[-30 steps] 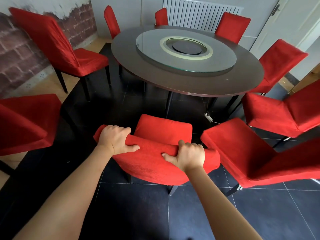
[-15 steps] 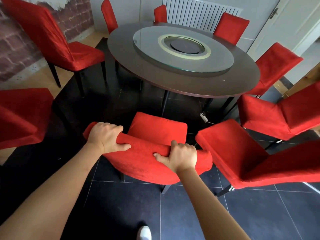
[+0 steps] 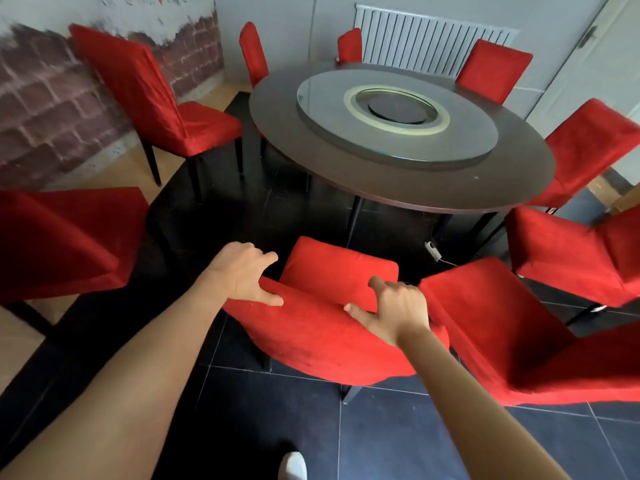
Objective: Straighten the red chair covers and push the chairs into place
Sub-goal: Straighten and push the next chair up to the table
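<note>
A chair with a red cover [image 3: 322, 337] stands just in front of me, its seat [image 3: 341, 273] facing the round dark table [image 3: 284, 133] and short of its edge. My left hand [image 3: 239, 273] is at the left top corner of the backrest, fingers spread and loose, thumb lying on the cover. Further right on the top edge rests my right hand [image 3: 396, 308], fingers extended and apart, thumb on the back face. Neither hand is clenched around the fabric.
More red-covered chairs ring the table: one close on the right [image 3: 502, 327], another behind it [image 3: 568, 251], one at left [image 3: 59, 237], one by the brick wall [image 3: 166, 109], several at the far side. A glass turntable [image 3: 396, 114] tops the table. My shoe [image 3: 292, 465] shows below.
Both hands were clenched on the backrest top; now their fingers have opened and lifted off the grip. The chair sits a little closer to the table and the view has tilted up.
</note>
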### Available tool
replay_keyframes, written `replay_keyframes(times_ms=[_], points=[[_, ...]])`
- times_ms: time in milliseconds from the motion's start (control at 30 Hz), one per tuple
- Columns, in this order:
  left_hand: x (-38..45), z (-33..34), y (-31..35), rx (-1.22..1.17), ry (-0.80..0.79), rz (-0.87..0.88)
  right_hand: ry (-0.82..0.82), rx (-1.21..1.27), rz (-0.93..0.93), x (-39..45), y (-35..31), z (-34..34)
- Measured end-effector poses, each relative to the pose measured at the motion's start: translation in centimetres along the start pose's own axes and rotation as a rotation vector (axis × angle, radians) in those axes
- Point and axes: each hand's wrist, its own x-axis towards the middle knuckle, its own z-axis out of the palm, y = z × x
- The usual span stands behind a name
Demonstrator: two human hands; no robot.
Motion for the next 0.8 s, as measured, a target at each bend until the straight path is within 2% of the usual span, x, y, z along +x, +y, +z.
replay_keyframes(times_ms=[133,400,567,800], points=[[1.0,-1.9,-4.0,-0.059,0.115,-0.170,0.036,0.000,-0.024,4.3,0.3,-1.4],[-1.6,-1.4,-12.3,-0.141,0.154,-0.420,-0.063,0.014,-0.148,14.0,-5.0,-0.8],[-7.4,0.8,-17.9,-0.286,0.160,-0.703,-0.034,0.128,-0.263,19.2,-13.0,0.1],[-17.4,3.2,-26.8,-0.301,0.121,-0.934,-0.031,0.168,-0.479,25.0,-27.2,0.6]])
